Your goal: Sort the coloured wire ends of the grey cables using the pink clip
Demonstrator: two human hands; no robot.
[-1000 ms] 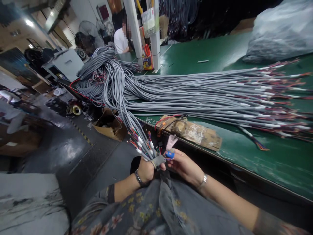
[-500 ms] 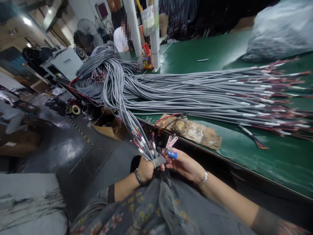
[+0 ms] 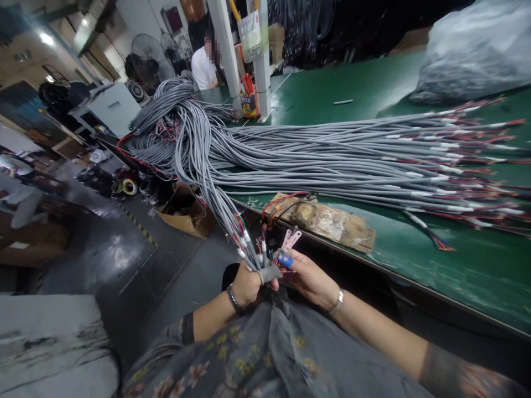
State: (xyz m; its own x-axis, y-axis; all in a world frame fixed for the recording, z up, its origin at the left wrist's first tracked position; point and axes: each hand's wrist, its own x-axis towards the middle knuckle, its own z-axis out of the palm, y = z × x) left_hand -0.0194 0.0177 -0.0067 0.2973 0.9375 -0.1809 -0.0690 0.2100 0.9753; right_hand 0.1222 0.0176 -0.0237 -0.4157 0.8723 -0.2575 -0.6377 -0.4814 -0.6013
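Observation:
A bundle of grey cables point(image 3: 226, 207) drapes off the bench into my left hand point(image 3: 245, 284), whose fingers are wrapped round it near the ends. White sleeves and loose coloured wires point(image 3: 241, 224) stick up above this fist. One finger of the left hand has a grey covering point(image 3: 270, 273). My right hand point(image 3: 313, 279) is right beside it, its fingertips pinched at the thin coloured wires of a cable end. A blue band point(image 3: 285, 260) sits at the right fingertips. Just above them is a pink V-shaped piece point(image 3: 291, 239); whether the right hand touches it cannot be seen.
Many grey cables point(image 3: 315, 157) lie across the green bench point(image 3: 468, 282), stripped ends to the right. Taped cardboard point(image 3: 332, 224) lies along the front edge. A plastic bag point(image 3: 477, 50) stands at the back right. An open carton point(image 3: 186, 213) is below. A person point(image 3: 203, 66) sits beyond.
My right hand has shifted slightly left, and the blue band with it. The cable ends above my left fist have moved a little to the right and down.

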